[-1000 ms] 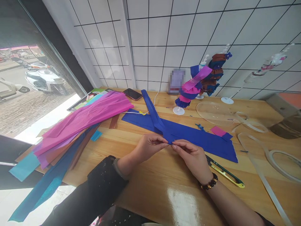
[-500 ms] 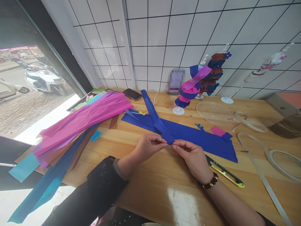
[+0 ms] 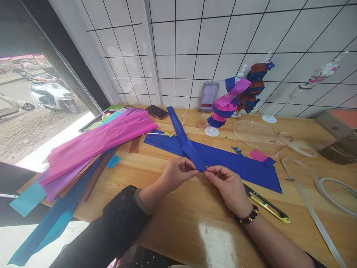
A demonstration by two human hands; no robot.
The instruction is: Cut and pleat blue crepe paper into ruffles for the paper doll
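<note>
Over a wooden tabletop (image 3: 170, 230), the left hand (image 3: 176, 174) and right hand (image 3: 229, 186) have their fingertips (image 3: 214, 169) clamped on the near end of a narrow blue strip (image 3: 182, 134), which stretches away beyond them across a wider blue sheet (image 3: 237, 162).

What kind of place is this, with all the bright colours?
Probably a craft corner, maybe in a shop or studio. The wooden table holds a folded blue strip, a crinkly pink sheet on a colourful pile, and a ruffled pink-and-blue decoration on a white stand.
</note>
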